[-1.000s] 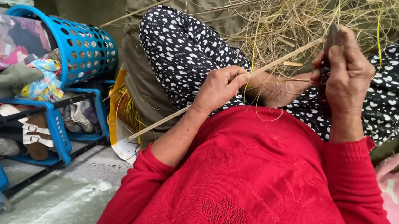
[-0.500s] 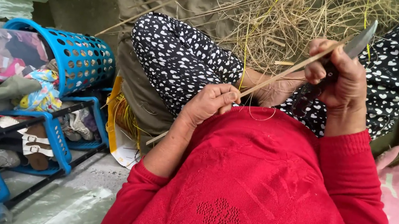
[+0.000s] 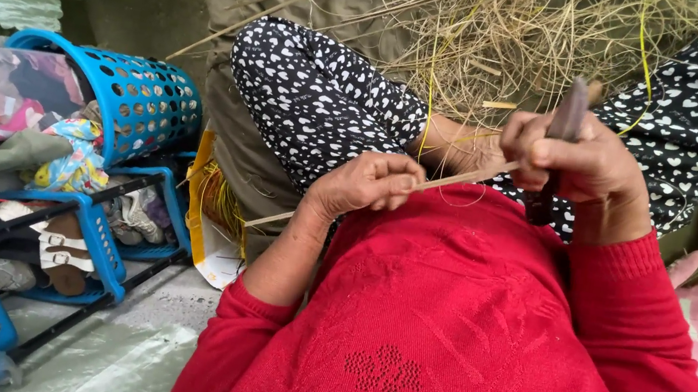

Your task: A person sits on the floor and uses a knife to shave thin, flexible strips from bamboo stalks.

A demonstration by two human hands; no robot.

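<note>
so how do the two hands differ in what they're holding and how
The left hand pinches a thin pale strip in its fingertips, low over the lap; the right hand is a closed fist around a dark knife, blade up, held higher. Both meet at the strip.

We cannot see the knife [image 3: 566, 118] handle, hidden in our right hand [image 3: 584, 167]; the strip's [image 3: 453, 179] near end vanishes behind our left hand [image 3: 364, 185].
</note>
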